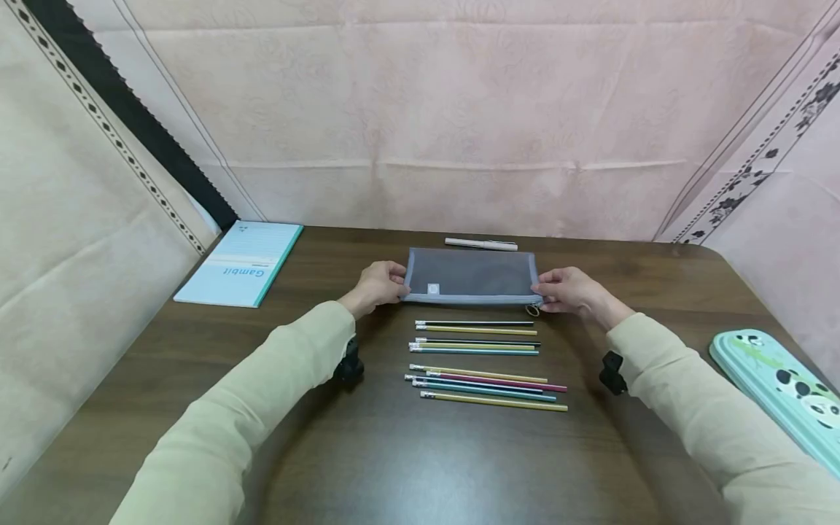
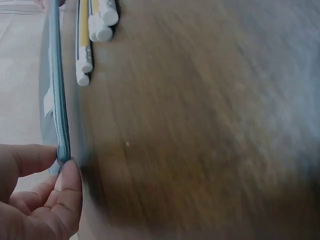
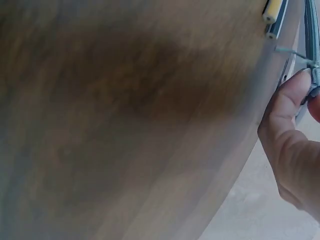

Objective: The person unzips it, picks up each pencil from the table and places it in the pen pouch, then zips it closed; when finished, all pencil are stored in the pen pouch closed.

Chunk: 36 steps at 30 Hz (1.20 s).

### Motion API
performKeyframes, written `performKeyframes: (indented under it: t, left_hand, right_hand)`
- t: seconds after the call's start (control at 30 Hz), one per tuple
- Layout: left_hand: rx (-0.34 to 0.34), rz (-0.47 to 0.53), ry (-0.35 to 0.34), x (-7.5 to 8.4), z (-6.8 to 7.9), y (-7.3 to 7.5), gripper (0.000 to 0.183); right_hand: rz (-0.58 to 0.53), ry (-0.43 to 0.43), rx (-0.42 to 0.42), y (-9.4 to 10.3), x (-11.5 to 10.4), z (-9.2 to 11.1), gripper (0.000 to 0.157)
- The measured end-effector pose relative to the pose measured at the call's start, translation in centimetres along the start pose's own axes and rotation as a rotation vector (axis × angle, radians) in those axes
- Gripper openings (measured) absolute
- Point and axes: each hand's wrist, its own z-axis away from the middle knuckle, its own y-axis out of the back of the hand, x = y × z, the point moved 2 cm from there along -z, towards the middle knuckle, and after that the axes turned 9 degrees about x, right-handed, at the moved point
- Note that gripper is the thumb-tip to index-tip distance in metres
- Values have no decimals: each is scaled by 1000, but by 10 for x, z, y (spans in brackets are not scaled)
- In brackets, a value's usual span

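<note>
A grey mesh zip pouch (image 1: pixel 469 273) with a blue-grey zipper edge is held at both ends near the back of the table. My left hand (image 1: pixel 380 286) pinches its left corner between thumb and fingers; the left wrist view shows the zipper edge (image 2: pixel 60 110) in that pinch. At the other end, my right hand (image 1: pixel 569 290) pinches the right corner, beside a zipper ring (image 1: pixel 533 310). In front of the pouch lie several pencils (image 1: pixel 488 376) in rows, eraser ends to the left. Their white erasers (image 2: pixel 104 31) show in the left wrist view.
Behind the pouch lies a white pen (image 1: pixel 481 244). A light blue notebook (image 1: pixel 239 264) marked "Gambit" rests at the back left. On the right side is a mint green pencil case (image 1: pixel 781 394) with panda pictures. Pale cloth (image 1: pixel 420 117) hangs around the brown table (image 1: pixel 367 452).
</note>
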Motion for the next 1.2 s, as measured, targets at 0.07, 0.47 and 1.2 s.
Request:
performKeyframes:
  t: [0.07,0.47,1.2]
  left_hand:
    - [17,-41,-24,-1,-1,2,42]
    - [70,-147,-483,36,29,-32,28]
    - [-81,-101,-557,56,58,-106,18]
  right_hand:
    - [-40,-18,-26,-1,0,0,25]
    - [-152,-53,-56,-8,-9,6,17]
    - [-301,-86,-59,-24,-19,14,14]
